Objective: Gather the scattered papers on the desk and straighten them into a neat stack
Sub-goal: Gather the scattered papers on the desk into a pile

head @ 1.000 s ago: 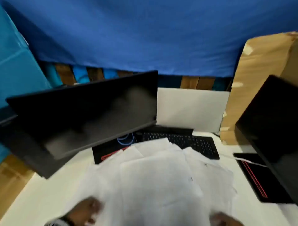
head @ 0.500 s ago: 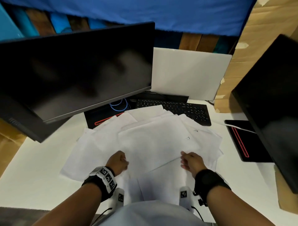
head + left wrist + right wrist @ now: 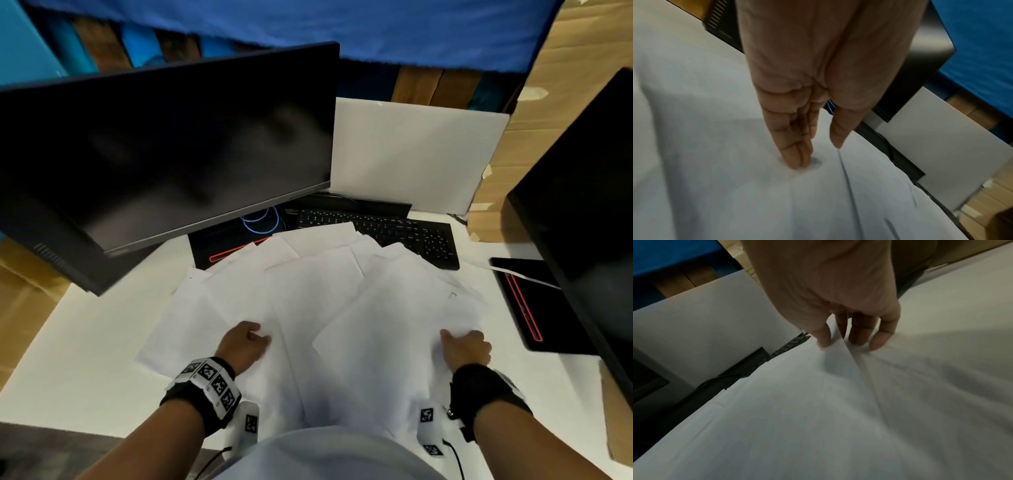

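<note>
Loose papers [image 3: 318, 308] fan across the desk [image 3: 85, 342] toward its near edge, left hand [image 3: 241, 346] pressing them with straight fingertips, right hand [image 3: 466, 347] pinching a lifted sheet edge.

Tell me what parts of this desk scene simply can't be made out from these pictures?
- How many papers there are: head view, the sheets overlap.
- The keyboard's near edge: head view, papers cover it.
- Any writing on the sheets: too small in the head view, blurred in both wrist views.
- The left hand's fingertips: head view, curled beneath the hand.
- The right monitor: head view, cut off by the frame's edge.
</note>
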